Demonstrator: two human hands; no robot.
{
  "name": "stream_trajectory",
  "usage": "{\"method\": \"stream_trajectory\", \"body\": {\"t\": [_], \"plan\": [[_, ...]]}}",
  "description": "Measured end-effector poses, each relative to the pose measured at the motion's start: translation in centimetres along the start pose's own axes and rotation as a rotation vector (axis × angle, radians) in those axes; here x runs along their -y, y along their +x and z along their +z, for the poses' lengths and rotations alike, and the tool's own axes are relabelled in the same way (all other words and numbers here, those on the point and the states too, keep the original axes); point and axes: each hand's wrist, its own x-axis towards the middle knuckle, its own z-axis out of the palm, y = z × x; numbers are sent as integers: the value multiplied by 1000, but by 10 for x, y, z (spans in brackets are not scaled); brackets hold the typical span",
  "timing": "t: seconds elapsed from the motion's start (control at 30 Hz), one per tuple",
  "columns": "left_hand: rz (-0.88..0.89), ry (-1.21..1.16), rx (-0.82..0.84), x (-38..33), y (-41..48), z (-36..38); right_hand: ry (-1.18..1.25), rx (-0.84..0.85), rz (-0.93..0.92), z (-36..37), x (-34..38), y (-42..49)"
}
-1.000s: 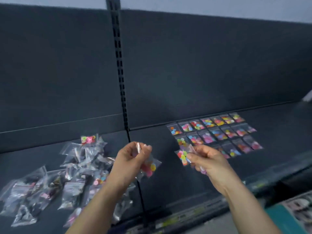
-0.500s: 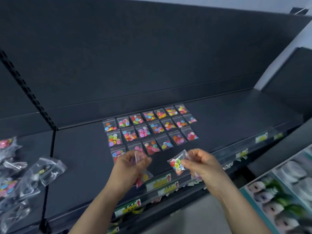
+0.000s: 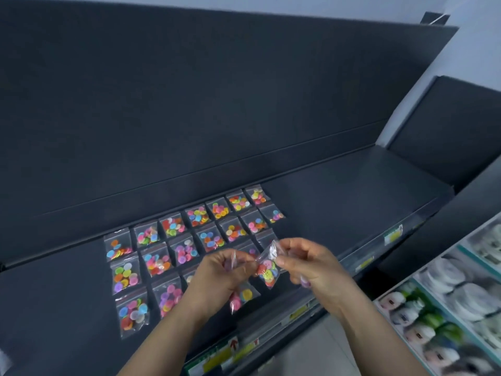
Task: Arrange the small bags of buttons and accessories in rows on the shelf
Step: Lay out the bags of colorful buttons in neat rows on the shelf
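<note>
Clear button bags [image 3: 268, 270], pinched by left hand [image 3: 219, 278] and right hand [image 3: 311, 267], hang near the shelf [image 3: 339, 199] edge; right side bare.

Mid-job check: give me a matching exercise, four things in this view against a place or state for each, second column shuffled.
Things
1. left hand
2. right hand
3. bag rows
4. dolls

Places or states
A. lying flat on the shelf
B. lower right, beyond the shelf's front edge
C. grips the hanging bag below it
D. pinches the raised bag between the hands

Pairs: 1-C, 2-D, 3-A, 4-B
</note>
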Motion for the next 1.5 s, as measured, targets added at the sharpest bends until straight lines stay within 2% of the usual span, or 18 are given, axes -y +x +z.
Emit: {"method": "stream_trajectory", "body": {"t": [0.2,0.3,0.43,0.5,0.63,0.73,0.87,1.0,1.07,1.23,1.37,1.5], "plan": [[12,-70,-40,-7,28,11,89,44,99,-20,-2,29],[-1,-58,-66,-5,41,17,86,15,68,-31,-2,47],[-29,8,-60,-3,54,35,-64,3,-25,-53,3,75],[-43,60,-131,-2,59,46,-149,31,-47,-70,8,90],[-107,102,-325,5,65,61,-468,88,-38,-102,11,118],[-133,119,-446,14,66,74,-563,136,-37,-105,1,138],[-139,188,-557,21,62,91,-700,133,-157,-99,-17,155],[-106,302,-571,23,57,101,-837,54,-417,-103,-25,152],[-77,396,-559,28,58,105,-895,70,-507,-109,-27,148],[-27,513,-550,31,66,112,-1065,256,-565,-113,-34,144],[-28,535,-565,34,68,116,-1057,275,-542,-116,-36,144],[-92,449,-582,32,63,116,-985,267,-532,-116,-38,144]]}}
